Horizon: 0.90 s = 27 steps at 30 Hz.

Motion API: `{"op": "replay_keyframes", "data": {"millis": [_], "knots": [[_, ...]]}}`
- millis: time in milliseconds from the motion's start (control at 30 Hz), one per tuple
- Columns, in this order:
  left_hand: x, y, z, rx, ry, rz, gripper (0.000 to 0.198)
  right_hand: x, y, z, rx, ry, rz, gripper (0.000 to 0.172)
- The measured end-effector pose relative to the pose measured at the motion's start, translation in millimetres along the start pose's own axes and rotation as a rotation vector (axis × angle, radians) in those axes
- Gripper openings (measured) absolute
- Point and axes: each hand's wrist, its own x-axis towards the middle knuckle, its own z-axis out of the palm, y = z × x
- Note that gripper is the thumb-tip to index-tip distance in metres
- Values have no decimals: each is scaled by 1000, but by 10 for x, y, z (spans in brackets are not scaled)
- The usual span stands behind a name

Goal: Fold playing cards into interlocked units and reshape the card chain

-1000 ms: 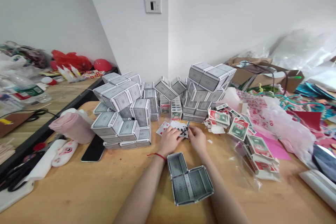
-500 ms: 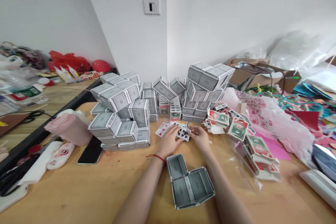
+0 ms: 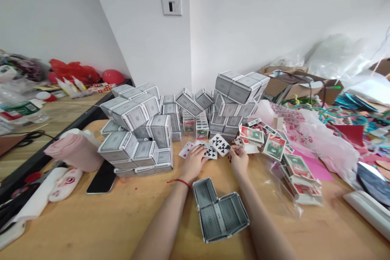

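My right hand (image 3: 239,159) pinches the edge of a playing card (image 3: 219,145) with black club marks, tilted up over the table. To its left, my left hand (image 3: 194,162), with a red string on the wrist, has its fingers closed over several other playing cards (image 3: 211,151). A card with red hearts (image 3: 186,150) sticks out on that hand's left side. Between my forearms stands an L-shaped piece made of grey patterned cards (image 3: 217,217), its open compartments facing up.
Stacked grey card blocks (image 3: 143,152) stand on the left, and more blocks (image 3: 242,87) rise at the back right. Red and green card boxes (image 3: 276,147) lie scattered to the right. A phone (image 3: 102,178) and a pink roll (image 3: 74,150) are on the left. Plastic bags (image 3: 323,138) crowd the right side.
My right hand has drawn a club card away from the others, slightly to the right. My left hand stays on the remaining cards. The view has shifted slightly.
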Motion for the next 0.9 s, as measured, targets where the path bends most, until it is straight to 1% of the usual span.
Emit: {"op": "replay_keyframes", "data": {"millis": [133,233,300,333,400,433,467,533,600,700,800,900], "knots": [[-7,3,-11,26,35,18,27,-48,25,-4,87,119,-12,28],[-24,19,-18,80,121,-7,27,-106,5,0,101,112,-27,34],[-36,37,-26,116,210,-40,26,-145,-31,3,100,41,-4,34],[-41,48,-31,124,257,-45,24,-167,-53,7,101,-18,19,33],[-47,77,-45,110,325,-3,21,-220,-97,26,105,-176,70,30],[-47,95,-53,92,333,44,21,-251,-116,41,112,-259,90,30],[-46,116,-61,72,324,98,20,-282,-132,58,122,-336,104,29],[-42,163,-81,38,276,185,19,-341,-155,92,142,-449,110,28],[-38,209,-101,17,229,222,20,-380,-168,114,157,-506,105,26],[-41,253,-127,3,190,213,26,-394,-189,114,177,-540,103,23],[-48,253,-129,4,163,169,30,-385,-223,97,194,-568,95,22],[-45,228,-105,-14,150,129,31,-392,-259,94,203,-607,97,26]]}}
